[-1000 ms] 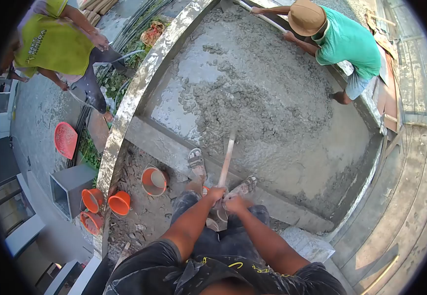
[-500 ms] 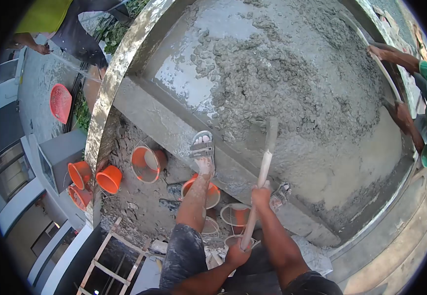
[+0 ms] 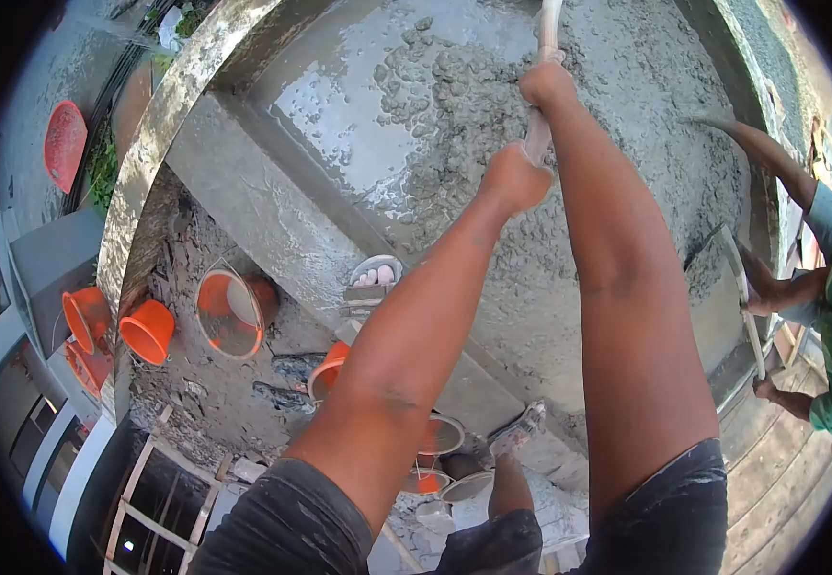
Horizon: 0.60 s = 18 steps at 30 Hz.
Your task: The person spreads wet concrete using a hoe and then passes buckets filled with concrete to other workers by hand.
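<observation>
Both my arms stretch out over the wet grey concrete mix (image 3: 492, 86). My right hand (image 3: 548, 84) is closed around a long pale wooden handle (image 3: 536, 134). Lower on the same handle, toward me, my left hand (image 3: 516, 180) is wrapped around it. The handle runs up past the top edge of the view, so the tool's head is out of sight. Beneath my arms, my sandalled foot (image 3: 373, 276) stands on a concrete ledge (image 3: 253, 201) beside the mix.
Orange buckets (image 3: 148, 331) and a larger mud-coated bucket (image 3: 229, 311) stand left of the ledge. A curved wall (image 3: 162, 125) rims the mixing area. Outside lies a red basin (image 3: 65, 146). At right, co-workers' arms (image 3: 770, 158) reach in, one person's hands on a long-handled tool (image 3: 737, 264). A wooden ladder (image 3: 152, 522) stands lower left.
My hands have swung forward and up with the handle, from near my body to far over the mix. The person at upper left has left the view. At right, co-workers' arms and tool have shifted.
</observation>
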Available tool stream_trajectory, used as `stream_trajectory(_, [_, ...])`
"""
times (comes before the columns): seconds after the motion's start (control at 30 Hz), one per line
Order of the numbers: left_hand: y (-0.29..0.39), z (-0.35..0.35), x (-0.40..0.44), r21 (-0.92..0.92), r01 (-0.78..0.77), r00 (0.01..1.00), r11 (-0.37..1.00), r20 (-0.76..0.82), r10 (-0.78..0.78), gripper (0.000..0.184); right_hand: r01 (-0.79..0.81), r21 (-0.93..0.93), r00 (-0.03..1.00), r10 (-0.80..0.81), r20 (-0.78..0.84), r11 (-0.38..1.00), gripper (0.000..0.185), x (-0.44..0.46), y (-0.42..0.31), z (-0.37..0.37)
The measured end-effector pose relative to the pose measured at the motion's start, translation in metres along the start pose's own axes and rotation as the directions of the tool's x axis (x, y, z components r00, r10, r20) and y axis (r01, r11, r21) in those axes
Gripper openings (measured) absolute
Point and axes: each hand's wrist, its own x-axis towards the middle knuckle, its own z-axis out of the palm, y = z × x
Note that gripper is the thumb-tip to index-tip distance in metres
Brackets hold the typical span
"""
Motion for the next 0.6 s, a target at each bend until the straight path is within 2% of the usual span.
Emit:
stream_trajectory(0.03, [-0.012,0.013,-0.015,-0.034,-0.035,0.997,0.999,-0.067,0.033,0.042,0.042,-0.032,0.996,-0.040,0.080,0.999,0.039,0.005,0.009,0.002])
stream_trajectory(0.1, [-0.040,0.046,-0.060,-0.018,0.016,0.992,1.000,-0.123,-0.018,0.044,0.002,-0.062,1.000,-0.003,-0.006,0.998,0.046,0.028,0.035,0.049])
stream_trajectory(0.17, [-0.056,0.078,-0.106,-0.210,0.082,0.992,0.974,-0.080,-0.101,0.043,0.062,0.052,0.996,-0.065,0.060,0.997,0.033,-0.011,0.047,0.057])
stream_trajectory(0.2, [-0.067,0.090,-0.125,-0.207,0.090,0.991,0.974,-0.079,-0.108,0.043,0.078,0.093,0.993,-0.085,0.082,0.993,0.028,-0.033,0.053,0.059])
stream_trajectory(0.23, [-0.079,0.100,-0.140,-0.291,0.142,0.984,0.946,-0.065,-0.168,0.043,-0.041,0.347,0.989,-0.011,0.147,0.937,0.025,-0.060,0.046,0.059])
stream_trajectory(0.27, [-0.089,0.110,-0.157,-0.368,0.194,0.973,0.909,-0.042,-0.225,0.042,-0.175,0.569,0.972,0.047,0.232,0.804,0.023,-0.081,0.045,0.062])
stream_trajectory(0.3, [-0.095,0.117,-0.173,-0.359,0.201,0.971,0.911,-0.048,-0.233,0.042,-0.178,0.576,0.970,0.043,0.240,0.798,0.023,-0.092,0.050,0.071])
stream_trajectory(0.37, [-0.102,0.134,-0.207,-0.476,0.319,0.935,0.819,0.019,-0.353,0.041,-0.091,0.421,0.939,-0.063,0.339,0.902,0.041,-0.117,0.065,0.085])
stream_trajectory(0.4, [-0.106,0.144,-0.226,-0.468,0.330,0.932,0.820,0.021,-0.363,0.041,-0.124,0.467,0.966,-0.002,0.260,0.876,0.043,-0.136,0.079,0.098])
stream_trajectory(0.47, [-0.114,0.167,-0.264,-0.372,0.252,0.954,0.893,-0.058,-0.294,0.031,-0.146,0.469,0.951,-0.007,0.310,0.871,0.049,-0.169,0.111,0.110])
stream_trajectory(0.5, [-0.118,0.182,-0.285,-0.365,0.260,0.952,0.894,-0.056,-0.300,0.031,-0.165,0.468,0.935,-0.013,0.355,0.868,0.057,-0.188,0.128,0.116])
stream_trajectory(0.57, [-0.129,0.214,-0.327,-0.311,0.237,0.955,0.920,-0.099,-0.280,0.039,-0.174,0.484,0.948,0.012,0.318,0.858,0.068,-0.234,0.163,0.137])
stream_trajectory(0.6, [-0.135,0.229,-0.347,-0.302,0.283,0.947,0.910,-0.060,-0.314,0.039,-0.203,0.515,0.938,0.014,0.346,0.833,0.073,-0.258,0.178,0.133])
